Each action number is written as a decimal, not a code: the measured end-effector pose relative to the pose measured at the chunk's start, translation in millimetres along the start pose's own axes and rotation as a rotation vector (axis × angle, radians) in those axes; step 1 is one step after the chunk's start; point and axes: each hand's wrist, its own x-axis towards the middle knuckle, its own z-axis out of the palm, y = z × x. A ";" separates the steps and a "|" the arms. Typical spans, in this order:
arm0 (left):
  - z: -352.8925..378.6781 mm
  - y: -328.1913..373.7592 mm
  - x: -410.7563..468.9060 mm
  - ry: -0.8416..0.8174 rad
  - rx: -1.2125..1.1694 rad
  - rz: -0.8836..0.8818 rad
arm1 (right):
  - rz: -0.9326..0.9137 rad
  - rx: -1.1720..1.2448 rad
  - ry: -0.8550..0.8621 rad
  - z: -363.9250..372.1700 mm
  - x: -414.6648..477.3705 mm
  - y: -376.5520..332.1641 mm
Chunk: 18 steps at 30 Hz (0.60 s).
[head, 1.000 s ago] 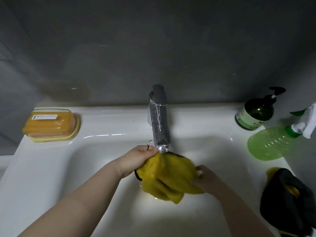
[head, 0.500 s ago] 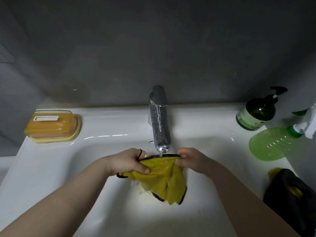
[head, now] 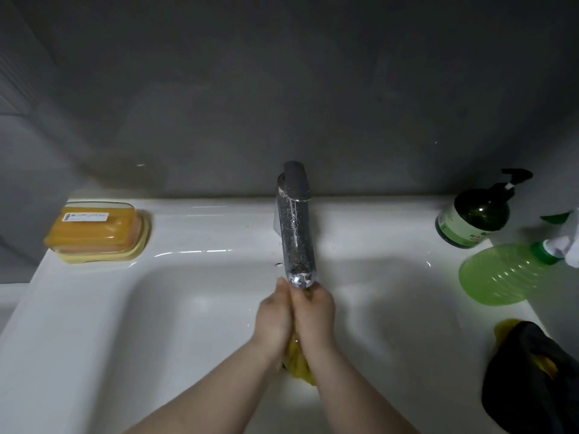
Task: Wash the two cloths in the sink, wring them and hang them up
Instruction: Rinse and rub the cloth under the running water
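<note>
A yellow cloth (head: 299, 361) is bunched between my two hands over the white sink (head: 175, 324), right under the spout of the chrome tap (head: 296, 233). My left hand (head: 274, 317) and my right hand (head: 315, 313) are pressed together, both closed on the cloth. Only a yellow tail shows below my wrists. The second cloth (head: 532, 380), dark grey with a yellow side, lies crumpled on the sink's right edge.
A yellow soap box (head: 97, 234) sits on the rim at the back left. A dark green pump bottle (head: 476, 214) and a light green spray bottle (head: 513, 275) stand at the back right. A grey wall rises behind the tap.
My hands held the yellow cloth spread under the spout; they have come together at the middle and squeezed it into a narrow bunch.
</note>
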 end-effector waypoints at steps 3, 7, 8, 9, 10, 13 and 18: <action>-2.5 6.7 3.0 0.050 -0.049 0.025 | -0.057 -0.058 0.044 8.7 -11.7 1.3; -6.5 19.6 4.9 0.011 -0.139 0.005 | -0.160 -0.158 0.011 9.8 -19.0 -1.4; -3.4 18.5 1.1 -0.008 -0.093 -0.006 | -0.115 -0.137 0.049 5.2 -9.8 -4.0; -0.7 16.6 -0.8 -0.023 -0.062 -0.016 | -0.071 -0.129 0.076 1.0 -2.2 -6.8; 0.2 17.2 -1.8 -0.039 -0.066 -0.023 | -0.066 -0.124 0.098 0.0 0.7 -8.4; -5.5 23.7 5.8 -0.021 -0.136 -0.012 | -0.221 -0.202 0.030 10.0 -18.4 -8.1; 1.3 24.8 -5.6 -0.127 -0.191 -0.090 | -0.074 -0.135 0.099 -3.7 5.6 -15.7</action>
